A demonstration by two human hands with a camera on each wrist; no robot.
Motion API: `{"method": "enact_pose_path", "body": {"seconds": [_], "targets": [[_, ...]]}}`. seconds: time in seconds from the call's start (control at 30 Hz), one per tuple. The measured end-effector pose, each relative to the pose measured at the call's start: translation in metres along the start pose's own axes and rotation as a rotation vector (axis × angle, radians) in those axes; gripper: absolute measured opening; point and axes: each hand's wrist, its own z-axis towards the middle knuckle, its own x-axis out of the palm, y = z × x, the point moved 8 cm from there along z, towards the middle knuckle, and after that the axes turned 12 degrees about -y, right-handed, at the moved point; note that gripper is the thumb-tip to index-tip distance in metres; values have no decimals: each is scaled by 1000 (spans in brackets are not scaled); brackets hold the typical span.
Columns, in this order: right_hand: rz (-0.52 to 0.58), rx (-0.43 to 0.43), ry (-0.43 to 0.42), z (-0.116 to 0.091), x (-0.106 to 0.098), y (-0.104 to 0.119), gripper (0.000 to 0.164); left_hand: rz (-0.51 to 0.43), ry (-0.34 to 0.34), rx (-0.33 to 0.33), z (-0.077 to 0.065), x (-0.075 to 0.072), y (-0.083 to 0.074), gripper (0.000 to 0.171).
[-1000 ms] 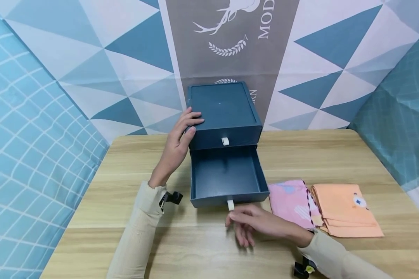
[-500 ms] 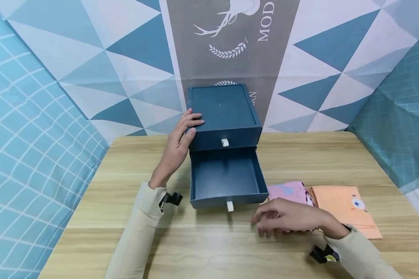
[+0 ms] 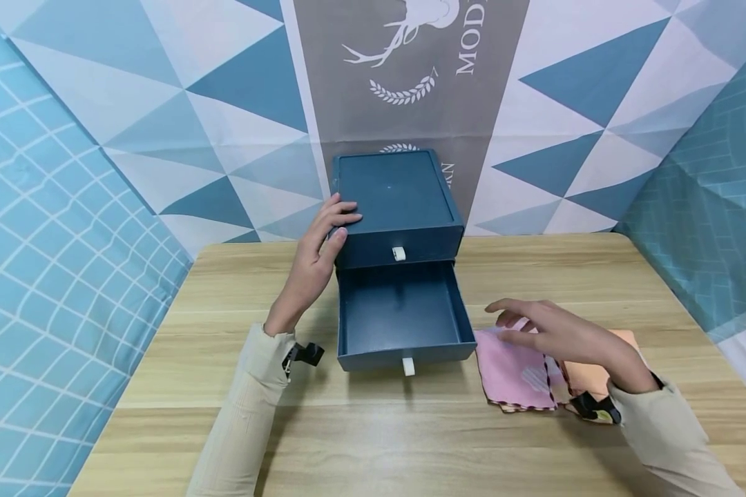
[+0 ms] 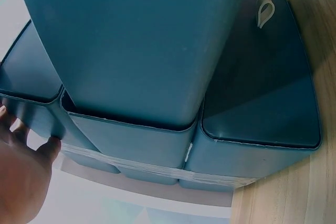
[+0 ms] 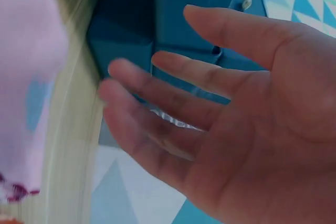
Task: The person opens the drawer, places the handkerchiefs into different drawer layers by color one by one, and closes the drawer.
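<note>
A geometric backdrop [image 3: 242,83] rises behind the bench [image 3: 180,414], where a blue drawer unit [image 3: 390,190] stands, its lower drawer [image 3: 400,321] extended (the upper one sits flush). The left hand [image 3: 311,261] rests on the unit's left top edge, fingers loosely spread. Right of the unit, the right hand [image 3: 559,333], fingers parted and holding nothing, hangs over a folded pink cloth [image 3: 511,376]; an orange cloth [image 3: 587,377] lies farther right.

white capitals "mod" [image 3: 470,38] running up grey wall panel [image 3: 404,117], cut off above; lower lettering [image 3: 447,171] ending "n", partly behind blue drawer unit [image 3: 391,192].
</note>
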Motion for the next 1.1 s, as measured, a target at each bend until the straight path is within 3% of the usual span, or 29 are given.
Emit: {"method": "enact_pose_path", "body": {"seconds": [0.27,0.67,1.1], "targets": [[-68,109,-7,2,-2,-29,57,0,4,0,0,2,1,32],[-118,109,90,7,12,-55,37,20,-5,-14,-1,1,1,32],[-153,163,75,13,20,-70,51,19,-15,6,-1,2,-1,32]]}}
